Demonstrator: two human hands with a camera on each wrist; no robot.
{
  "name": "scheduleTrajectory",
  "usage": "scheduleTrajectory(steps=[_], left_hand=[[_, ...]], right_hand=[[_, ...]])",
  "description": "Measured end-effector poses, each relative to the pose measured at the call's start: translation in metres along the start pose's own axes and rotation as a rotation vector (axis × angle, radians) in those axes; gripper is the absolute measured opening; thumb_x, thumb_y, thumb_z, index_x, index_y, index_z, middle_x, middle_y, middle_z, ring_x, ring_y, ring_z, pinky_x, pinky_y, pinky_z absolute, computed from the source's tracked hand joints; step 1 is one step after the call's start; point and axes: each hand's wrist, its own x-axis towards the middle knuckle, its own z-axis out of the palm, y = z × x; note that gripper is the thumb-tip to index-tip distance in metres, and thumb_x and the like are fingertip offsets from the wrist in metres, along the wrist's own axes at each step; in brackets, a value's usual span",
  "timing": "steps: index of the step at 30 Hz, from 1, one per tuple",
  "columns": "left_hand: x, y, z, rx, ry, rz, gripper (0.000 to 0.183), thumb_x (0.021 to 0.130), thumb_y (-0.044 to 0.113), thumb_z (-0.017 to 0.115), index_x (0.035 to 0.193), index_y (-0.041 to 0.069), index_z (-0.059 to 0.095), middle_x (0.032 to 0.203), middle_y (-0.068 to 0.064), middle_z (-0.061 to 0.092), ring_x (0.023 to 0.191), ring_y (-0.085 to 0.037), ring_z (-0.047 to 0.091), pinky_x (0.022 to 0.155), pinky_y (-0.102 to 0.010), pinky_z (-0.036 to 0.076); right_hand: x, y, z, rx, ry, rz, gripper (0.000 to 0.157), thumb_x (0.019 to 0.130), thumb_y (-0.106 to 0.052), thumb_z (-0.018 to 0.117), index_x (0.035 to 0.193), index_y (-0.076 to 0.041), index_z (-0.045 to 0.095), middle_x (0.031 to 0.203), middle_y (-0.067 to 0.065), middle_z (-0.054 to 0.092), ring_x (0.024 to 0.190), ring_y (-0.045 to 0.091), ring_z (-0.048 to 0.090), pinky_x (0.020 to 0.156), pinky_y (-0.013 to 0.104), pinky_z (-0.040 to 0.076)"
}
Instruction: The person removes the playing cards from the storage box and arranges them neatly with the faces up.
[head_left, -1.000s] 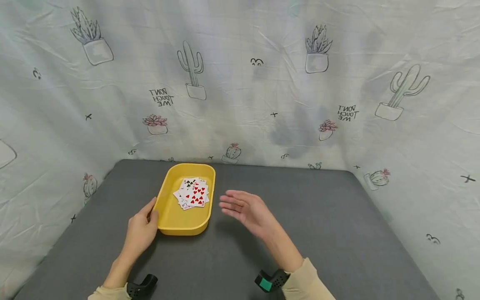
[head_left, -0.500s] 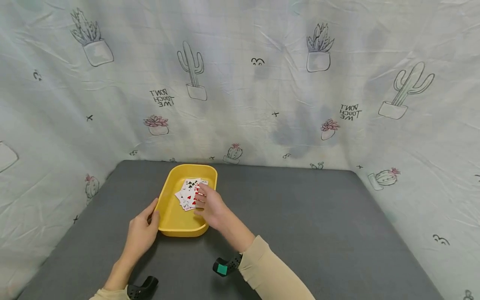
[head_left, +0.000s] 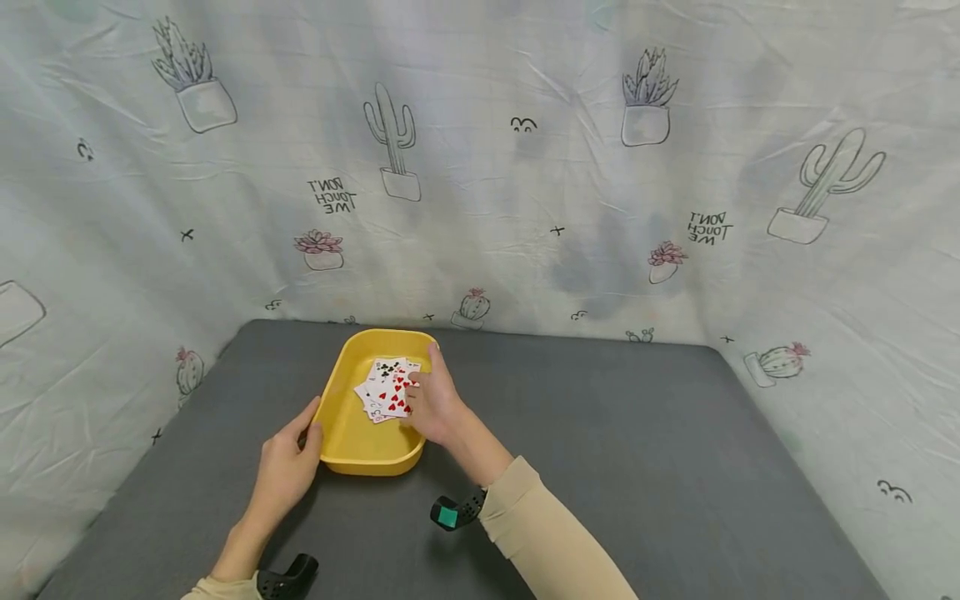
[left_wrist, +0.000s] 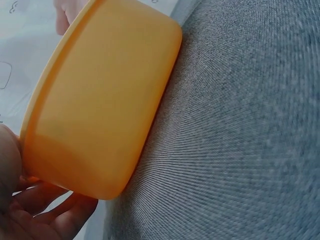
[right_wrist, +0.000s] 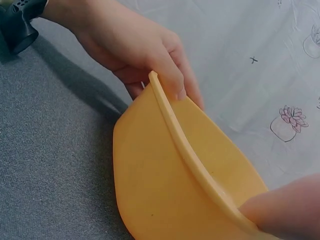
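A yellow plastic tray (head_left: 358, 440) holds a small loose pile of playing cards (head_left: 386, 387), face up, with hearts and clubs showing. My left hand (head_left: 287, 465) grips the tray's left wall. Its thumb (right_wrist: 170, 75) hooks over the rim in the right wrist view, while its other fingers lie against the outside. My right hand (head_left: 435, 404) reaches over the right rim into the tray. Its fingers lie at the right edge of the pile, partly covering it, and the thumb points up along the rim.
A dark grey cloth-covered table (head_left: 600, 450) lies beneath the tray. Behind and beside it hangs a pale curtain (head_left: 480, 167) printed with cacti. Black wrist cameras sit on the left (head_left: 288, 577) and right (head_left: 457, 510) wrists.
My right hand has moved left from beside the tray to over its right side and the cards, and its thumb has lifted. My left hand keeps its grip; the cards lie as before.
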Motion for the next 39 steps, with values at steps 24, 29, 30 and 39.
scheduleTrajectory(steps=[24,29,30,39], left_hand=[[-0.002,0.0,-0.001,-0.022,0.008,-0.019,0.043,0.096,0.023,0.042,0.137,0.01,0.038,0.13,-0.015,0.045,0.109,-0.026,0.048,0.08,-0.045,0.043],[-0.002,0.0,0.0,0.001,0.018,-0.014,0.042,0.096,0.024,0.041,0.136,0.011,0.039,0.129,-0.013,0.046,0.101,-0.02,0.051,0.071,-0.037,0.041],[-0.002,0.0,0.001,0.004,0.019,-0.013,0.042,0.096,0.024,0.041,0.136,0.011,0.039,0.129,-0.013,0.046,0.1,-0.019,0.051,0.07,-0.037,0.041],[-0.002,-0.003,0.002,-0.004,0.032,-0.005,0.043,0.096,0.023,0.042,0.135,0.006,0.041,0.127,-0.015,0.047,0.102,-0.022,0.051,0.077,-0.043,0.044]], right_hand=[[0.004,-0.001,0.012,-0.109,0.145,-0.122,0.066,0.086,-0.032,0.058,0.135,0.004,0.031,0.131,0.024,0.036,0.121,0.038,0.033,0.096,0.048,0.029],[0.013,0.006,0.013,-0.398,0.243,-0.146,0.073,0.071,-0.003,0.073,0.134,-0.001,0.037,0.124,0.015,0.043,0.107,0.027,0.046,0.093,0.042,0.035],[0.014,0.008,0.013,-0.449,0.265,-0.154,0.077,0.067,0.001,0.074,0.134,-0.003,0.036,0.124,0.013,0.044,0.105,0.025,0.047,0.092,0.041,0.036],[0.018,0.013,0.017,-0.626,0.228,-0.126,0.095,0.055,0.01,0.078,0.137,0.0,0.03,0.127,0.012,0.041,0.107,0.024,0.04,0.096,0.039,0.029]])
